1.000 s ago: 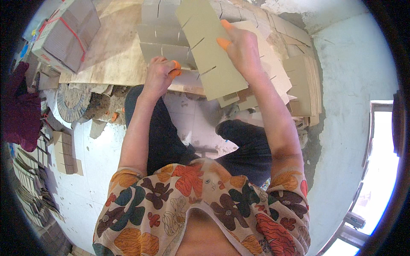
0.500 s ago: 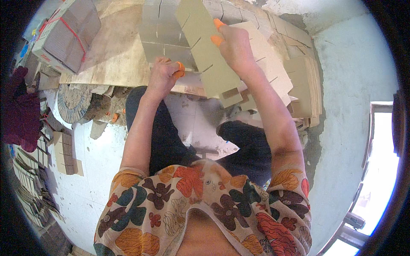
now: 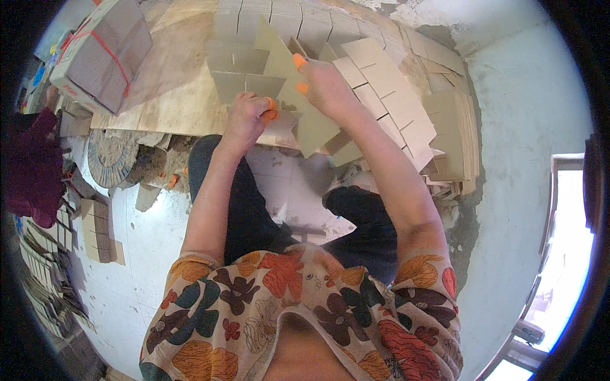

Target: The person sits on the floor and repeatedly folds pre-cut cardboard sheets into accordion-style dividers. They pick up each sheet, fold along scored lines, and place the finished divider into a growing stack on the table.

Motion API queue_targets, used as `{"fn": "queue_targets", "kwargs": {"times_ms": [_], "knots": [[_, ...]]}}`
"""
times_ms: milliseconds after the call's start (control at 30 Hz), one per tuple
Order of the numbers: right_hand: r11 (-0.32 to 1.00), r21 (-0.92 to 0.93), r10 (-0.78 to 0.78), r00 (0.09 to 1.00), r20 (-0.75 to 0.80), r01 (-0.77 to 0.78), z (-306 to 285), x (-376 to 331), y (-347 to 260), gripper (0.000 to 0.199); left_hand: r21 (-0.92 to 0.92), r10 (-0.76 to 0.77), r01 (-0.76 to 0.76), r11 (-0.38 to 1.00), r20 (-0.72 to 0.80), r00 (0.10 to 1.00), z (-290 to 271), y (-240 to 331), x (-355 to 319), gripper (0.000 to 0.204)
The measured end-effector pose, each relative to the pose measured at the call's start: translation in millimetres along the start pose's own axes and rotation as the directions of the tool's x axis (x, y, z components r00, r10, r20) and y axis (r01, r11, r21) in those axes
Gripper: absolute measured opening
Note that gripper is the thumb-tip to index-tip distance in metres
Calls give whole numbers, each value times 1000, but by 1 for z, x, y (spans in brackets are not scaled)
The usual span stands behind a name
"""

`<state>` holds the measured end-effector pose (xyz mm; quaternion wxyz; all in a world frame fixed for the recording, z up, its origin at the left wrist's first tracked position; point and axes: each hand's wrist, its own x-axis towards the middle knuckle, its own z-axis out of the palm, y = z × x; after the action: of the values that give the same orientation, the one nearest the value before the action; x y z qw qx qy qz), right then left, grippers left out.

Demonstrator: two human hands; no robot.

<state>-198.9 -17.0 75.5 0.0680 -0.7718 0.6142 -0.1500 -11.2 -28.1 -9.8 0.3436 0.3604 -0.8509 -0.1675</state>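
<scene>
Slotted cardboard strip (image 3: 298,101) sits up between both hands, right hand (image 3: 327,86) on its far side, left hand (image 3: 244,114) at its near left edge. Behind it, an assembled cardboard grid (image 3: 244,60) lies on the wooden board (image 3: 171,82). Loose strips (image 3: 406,108) fan out right; a tied carton (image 3: 101,54) stands far left.

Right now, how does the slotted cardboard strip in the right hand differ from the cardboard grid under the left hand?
The slotted cardboard strip is a single piece, held tilted; the cardboard grid is many pieces interlocked into cells. The right hand lifts the strip off the board, while the left hand rests at the grid's near edge. Both are plain tan cardboard.
</scene>
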Motion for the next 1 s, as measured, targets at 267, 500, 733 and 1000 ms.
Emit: {"fn": "queue_targets", "kwargs": {"times_ms": [267, 500, 733, 1000], "knots": [[994, -98, -30, 984, 176, 48, -9, -7, -26, 21, -16, -11, 11, 1000, 3, 1000, -1, 10, 4, 15], [987, -162, 31, 975, 220, 6, -38, -39, -46, 22, -32, -81, 82, 996, 48, 996, -9, 12, -1, 16], [995, -97, -5, 984, 178, 23, -5, -60, -28, 18, -11, -2, 2, 1000, 19, 1000, -8, 14, 2, 17], [971, -90, 226, 974, 22, -223, -29, -82, 28, 25, -49, -53, 53, 997, -1, 999, -11, 18, -1, 25]]}}
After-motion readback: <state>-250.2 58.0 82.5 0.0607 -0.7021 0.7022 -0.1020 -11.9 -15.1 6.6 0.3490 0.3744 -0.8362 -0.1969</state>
